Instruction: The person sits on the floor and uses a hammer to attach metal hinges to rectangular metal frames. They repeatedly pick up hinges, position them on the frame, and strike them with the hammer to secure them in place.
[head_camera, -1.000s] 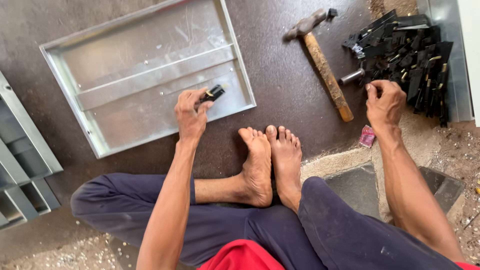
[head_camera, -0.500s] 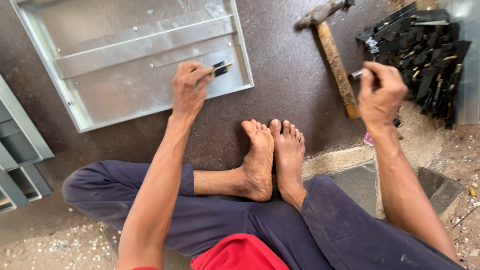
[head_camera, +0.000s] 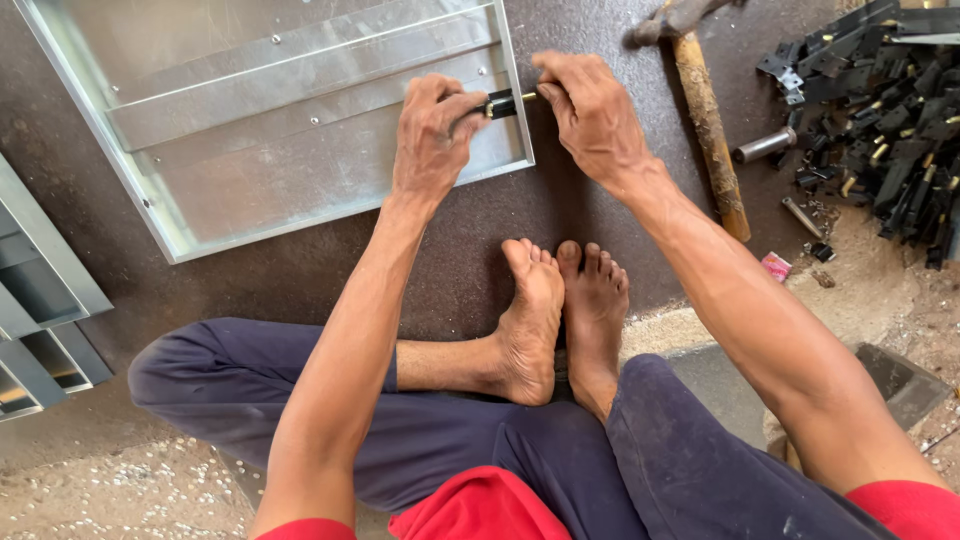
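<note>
The small black part was gripped tight in the left hand, lying sideways at the metal tray's edge. Its brass tip was pinched by the right hand, just beside the left.

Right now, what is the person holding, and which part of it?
The left hand pinches a small black part by its left end, at the edge of the metal tray. The right hand touches its brass tip; what those fingers grip is hidden.

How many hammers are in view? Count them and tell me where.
1. The hammer lies on the dark floor just right of the right hand, its head cut off by the top edge. The pile of black parts could hide others.
</note>
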